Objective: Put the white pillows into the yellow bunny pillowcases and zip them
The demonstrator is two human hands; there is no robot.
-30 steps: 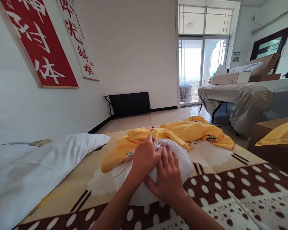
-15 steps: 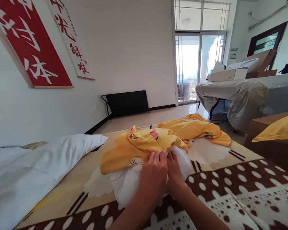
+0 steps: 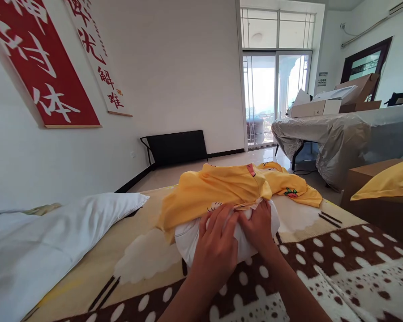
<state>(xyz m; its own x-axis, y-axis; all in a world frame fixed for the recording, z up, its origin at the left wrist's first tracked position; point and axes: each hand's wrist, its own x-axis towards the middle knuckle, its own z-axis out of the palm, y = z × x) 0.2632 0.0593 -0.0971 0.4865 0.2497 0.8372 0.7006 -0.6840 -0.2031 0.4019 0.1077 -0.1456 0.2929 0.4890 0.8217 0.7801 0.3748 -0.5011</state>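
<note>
A white pillow point(image 3: 187, 237) lies in the middle of the patterned blanket, its far part covered by a yellow printed pillowcase point(image 3: 218, 185). Bent over the pillow's near side, my left hand point(image 3: 218, 235) grips white fabric at the pillowcase's edge. Close on its right, my right hand point(image 3: 260, 223) has its fingers closed on the same edge and the white fabric. The fingertips of both hands are partly hidden in the folds. Another yellow printed cloth point(image 3: 297, 188) lies just beyond, to the right.
A large white pillow point(image 3: 70, 237) lies on the left of the blanket point(image 3: 147, 264). At right, a yellow pillow point(image 3: 389, 181) rests on a cardboard box point(image 3: 359, 188). Behind stands a plastic-covered table point(image 3: 342, 134) with boxes. A black folded panel point(image 3: 177, 147) leans by the wall.
Both hands have moved slightly right and apart. The pillowcase has shifted right and stretched flatter over the pillow, and the white pillow has moved right and away with it.
</note>
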